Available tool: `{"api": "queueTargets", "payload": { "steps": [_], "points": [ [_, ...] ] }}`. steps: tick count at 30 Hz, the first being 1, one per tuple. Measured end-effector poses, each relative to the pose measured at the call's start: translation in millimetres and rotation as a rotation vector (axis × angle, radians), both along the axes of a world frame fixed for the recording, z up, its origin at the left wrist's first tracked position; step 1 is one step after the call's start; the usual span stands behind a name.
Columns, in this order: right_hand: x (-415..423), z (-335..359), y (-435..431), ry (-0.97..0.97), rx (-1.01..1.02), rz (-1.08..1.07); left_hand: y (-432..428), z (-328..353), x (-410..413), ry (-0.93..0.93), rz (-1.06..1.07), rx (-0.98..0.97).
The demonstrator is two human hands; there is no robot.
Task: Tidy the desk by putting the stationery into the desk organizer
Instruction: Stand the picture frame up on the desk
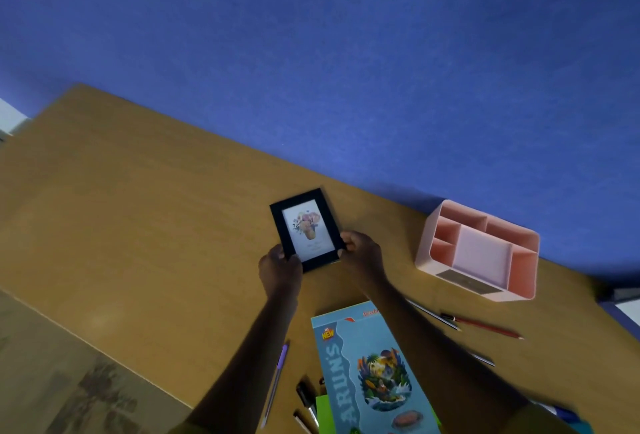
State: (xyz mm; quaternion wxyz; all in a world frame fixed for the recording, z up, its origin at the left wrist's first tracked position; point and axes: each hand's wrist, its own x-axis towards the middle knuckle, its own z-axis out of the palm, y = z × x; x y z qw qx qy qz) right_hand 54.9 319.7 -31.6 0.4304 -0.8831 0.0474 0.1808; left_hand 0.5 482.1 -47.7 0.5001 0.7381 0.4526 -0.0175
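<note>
Wooden desk (138,225) up against a blue wall (346,52), lighting's pretty dim. Both hands are on a small black picture frame (306,229) with a flower print in it. The left hand (280,265) has its fingers curled round the bottom-left corner, and the right hand (360,250) grips the bottom-right corner the same way. Can't tell if the frame is lifted or resting on the wood.

Off to the right is the pink desk organizer (424,246), close to the wall and well apart from the frame. The stationery lies nearer the person. A red pencil (488,326) and a dark pen (436,315) are just in front of the organizer. A purple pen (277,378) is beside the left forearm, and black markers (306,395) sit next to a blue "ARUN'S" book (367,364).
</note>
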Motion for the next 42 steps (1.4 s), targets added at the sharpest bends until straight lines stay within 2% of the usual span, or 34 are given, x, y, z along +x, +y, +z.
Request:
{"api": "queueTargets", "payload": {
  "steps": [9,16,21,24,30,35,42],
  "points": [
    [1.0,-1.5,-1.0,0.053,0.067,-0.029,-1.9,15.8,1.3,-0.06,0.038,-0.106],
    [4.3,5.2,-10.6,0.092,0.183,-0.041,9.3,20.5,4.1,-0.148,0.002,-0.316],
    [19.6,20.4,-12.0,0.1,0.276,-0.031,9.5,32.5,10.0,-0.237,-0.107,-0.339],
    [33.2,30.5,-7.2,0.106,0.401,-0.084,8.8,32.9,12.6,-0.273,-0.177,-0.336],
    [53.2,50.5,2.3,0.111,0.582,-0.083,18.6,24.3,10.9,-0.328,-0.171,-0.35],
    [53.9,66.7,18.0,0.185,0.649,-0.014,28.4,31.8,15.4,-0.417,-0.2,-0.346],
    [66.2,81.4,36.4,0.196,0.749,-0.011,47.6,22.3,33.2,-0.433,-0.23,-0.214]
  ]
}}
